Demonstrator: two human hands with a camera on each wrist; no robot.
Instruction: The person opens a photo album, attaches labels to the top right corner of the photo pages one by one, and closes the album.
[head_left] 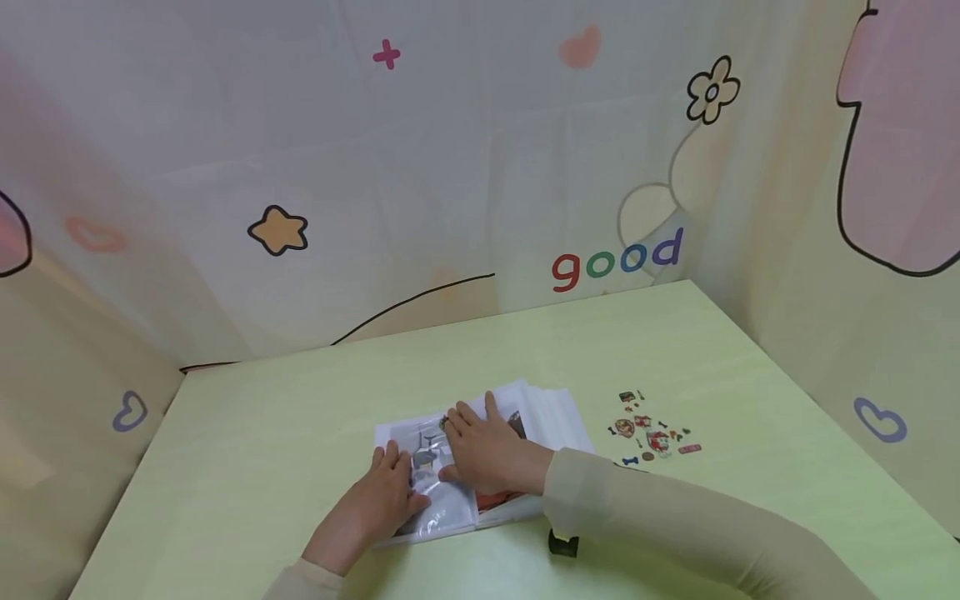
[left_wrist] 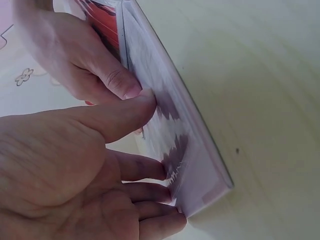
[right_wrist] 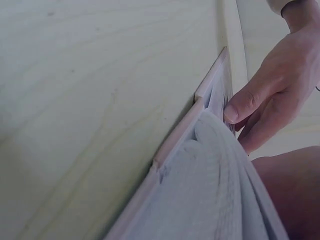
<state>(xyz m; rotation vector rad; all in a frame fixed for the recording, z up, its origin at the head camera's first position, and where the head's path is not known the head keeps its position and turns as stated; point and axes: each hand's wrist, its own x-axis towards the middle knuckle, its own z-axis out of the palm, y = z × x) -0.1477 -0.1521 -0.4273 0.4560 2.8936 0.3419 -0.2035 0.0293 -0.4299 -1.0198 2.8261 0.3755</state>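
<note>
An opened booklet with glossy clear plastic pages (head_left: 442,518) lies on the table, grey pictures on its left page and a red and dark picture partly hidden on the right. My left hand (head_left: 381,493) rests on the left page's outer side, its fingers spread loosely over the plastic. Near the fold, my right hand (head_left: 486,454) lies on the booklet with fingers extended. In the left wrist view the left fingertips touch the page, and the left thumb comes close to the right thumb. White pages (right_wrist: 215,165) bulge upward in the right wrist view.
Several small colourful cut-out stickers (head_left: 658,442) are scattered on the pale green table (head_left: 300,417) to the right of the booklet. Patterned fabric walls (head_left: 420,167) enclose the table at the back and sides. A small black object (head_left: 562,544) shows below the right sleeve.
</note>
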